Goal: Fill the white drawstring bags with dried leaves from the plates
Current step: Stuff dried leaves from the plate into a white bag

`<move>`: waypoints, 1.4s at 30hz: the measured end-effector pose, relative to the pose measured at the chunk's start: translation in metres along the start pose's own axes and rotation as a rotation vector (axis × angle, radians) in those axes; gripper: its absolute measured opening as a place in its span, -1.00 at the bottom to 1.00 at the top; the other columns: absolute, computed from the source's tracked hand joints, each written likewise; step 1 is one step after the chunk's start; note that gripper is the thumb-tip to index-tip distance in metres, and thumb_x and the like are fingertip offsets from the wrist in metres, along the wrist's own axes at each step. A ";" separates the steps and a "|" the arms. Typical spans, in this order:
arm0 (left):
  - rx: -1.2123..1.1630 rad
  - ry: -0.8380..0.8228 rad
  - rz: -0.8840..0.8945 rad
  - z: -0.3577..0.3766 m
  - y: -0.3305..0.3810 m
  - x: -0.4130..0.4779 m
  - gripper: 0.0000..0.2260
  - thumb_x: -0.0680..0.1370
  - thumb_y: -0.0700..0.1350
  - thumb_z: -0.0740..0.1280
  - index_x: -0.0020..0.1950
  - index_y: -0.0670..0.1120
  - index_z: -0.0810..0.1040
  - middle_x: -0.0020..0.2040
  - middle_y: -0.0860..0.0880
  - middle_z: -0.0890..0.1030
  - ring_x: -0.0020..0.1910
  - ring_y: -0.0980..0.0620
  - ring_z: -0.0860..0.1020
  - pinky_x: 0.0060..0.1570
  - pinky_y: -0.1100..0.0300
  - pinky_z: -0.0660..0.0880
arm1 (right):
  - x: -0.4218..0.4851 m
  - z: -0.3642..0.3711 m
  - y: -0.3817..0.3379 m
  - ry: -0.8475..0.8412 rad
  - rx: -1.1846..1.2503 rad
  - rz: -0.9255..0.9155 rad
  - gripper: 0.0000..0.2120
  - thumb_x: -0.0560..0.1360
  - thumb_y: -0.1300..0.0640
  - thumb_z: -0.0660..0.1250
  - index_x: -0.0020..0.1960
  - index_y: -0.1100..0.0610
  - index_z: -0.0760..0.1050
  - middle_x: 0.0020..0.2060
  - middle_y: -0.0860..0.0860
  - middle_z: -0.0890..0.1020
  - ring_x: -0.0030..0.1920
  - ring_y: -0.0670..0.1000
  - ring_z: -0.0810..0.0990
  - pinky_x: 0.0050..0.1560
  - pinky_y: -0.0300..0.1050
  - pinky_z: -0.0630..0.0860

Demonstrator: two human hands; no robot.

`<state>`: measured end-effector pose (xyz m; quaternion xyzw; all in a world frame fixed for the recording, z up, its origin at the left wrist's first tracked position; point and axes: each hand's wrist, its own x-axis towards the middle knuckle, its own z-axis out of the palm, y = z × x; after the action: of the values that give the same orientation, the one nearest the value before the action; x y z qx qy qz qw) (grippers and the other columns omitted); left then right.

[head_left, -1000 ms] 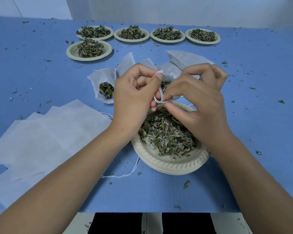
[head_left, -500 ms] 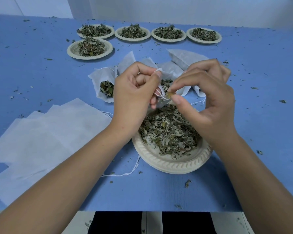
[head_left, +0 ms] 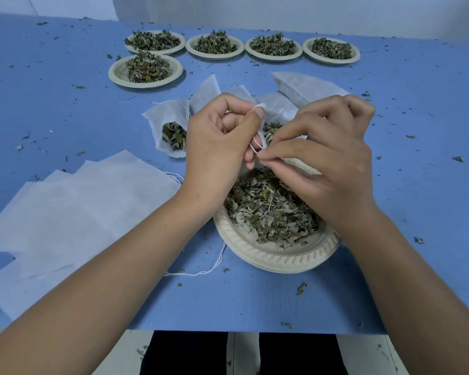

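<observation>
My left hand [head_left: 220,142] holds up the mouth of a white drawstring bag [head_left: 275,117] over a cream paper plate [head_left: 276,257] of dried leaves [head_left: 268,207]. Its thumb and forefinger pinch the bag's rim, and a loop of white drawstring [head_left: 255,146] runs round its fingers. My right hand [head_left: 322,158] pinches that string at the bag's mouth. Leaves show inside the bag, most of which is hidden behind my hands. To the left lies a filled bag [head_left: 171,128] with its mouth open toward me.
Several flat white bags [head_left: 73,209] lie stacked at the left, with a loose string [head_left: 211,266] beside them. More filled bags [head_left: 301,85] lie behind my hands. Several plates of leaves [head_left: 274,48] line the table's far side. Leaf crumbs dot the blue tabletop [head_left: 417,131].
My right hand dropped back toward the bag's mouth, from a pinch of leaf at the opening to a pinch on the drawstring. My left hand has kept its hold.
</observation>
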<state>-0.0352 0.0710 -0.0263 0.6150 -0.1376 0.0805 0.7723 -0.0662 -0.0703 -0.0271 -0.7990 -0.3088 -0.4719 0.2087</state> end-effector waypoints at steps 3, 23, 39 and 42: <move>0.003 0.013 -0.002 -0.001 0.000 0.001 -0.81 0.58 -0.29 0.32 -0.22 -0.14 0.49 -0.56 0.06 0.47 -0.65 0.16 0.34 -0.60 0.32 0.35 | 0.001 -0.003 -0.002 0.010 0.096 0.067 -0.92 0.47 0.18 0.48 -0.20 0.12 0.67 -0.23 -0.11 0.63 -0.10 0.02 0.53 0.04 0.12 0.25; 0.039 0.049 0.058 -0.003 0.009 -0.001 -0.85 0.57 -0.28 0.34 -0.20 -0.14 0.51 -0.54 0.05 0.51 -0.61 0.15 0.37 -0.55 0.31 0.36 | 0.004 -0.013 0.006 -0.004 0.004 0.218 -0.83 0.50 0.00 0.39 -0.08 0.10 0.65 -0.02 -0.11 0.62 0.13 0.00 0.46 0.16 0.23 0.26; 0.206 -0.062 0.220 -0.003 0.013 -0.006 -0.80 0.55 -0.33 0.32 -0.21 -0.08 0.46 -0.50 0.13 0.52 -0.54 0.19 0.43 -0.42 0.30 0.38 | 0.002 0.001 -0.005 -0.316 -0.156 0.089 -0.86 0.43 0.09 0.22 -0.12 0.04 0.55 -0.10 -0.18 0.64 0.40 0.04 0.37 0.43 0.17 -0.08; 0.173 0.032 0.193 -0.004 0.013 0.000 -0.81 0.56 -0.31 0.32 -0.21 -0.09 0.45 -0.53 0.12 0.49 -0.53 0.19 0.42 -0.38 0.30 0.39 | 0.004 -0.004 -0.001 -0.133 -0.224 0.079 -0.91 0.45 0.10 0.37 -0.09 0.06 0.64 -0.04 -0.19 0.65 0.29 0.02 0.44 0.33 0.12 0.06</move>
<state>-0.0387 0.0779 -0.0155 0.6616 -0.1764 0.1759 0.7072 -0.0681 -0.0711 -0.0211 -0.8584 -0.2358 -0.4407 0.1156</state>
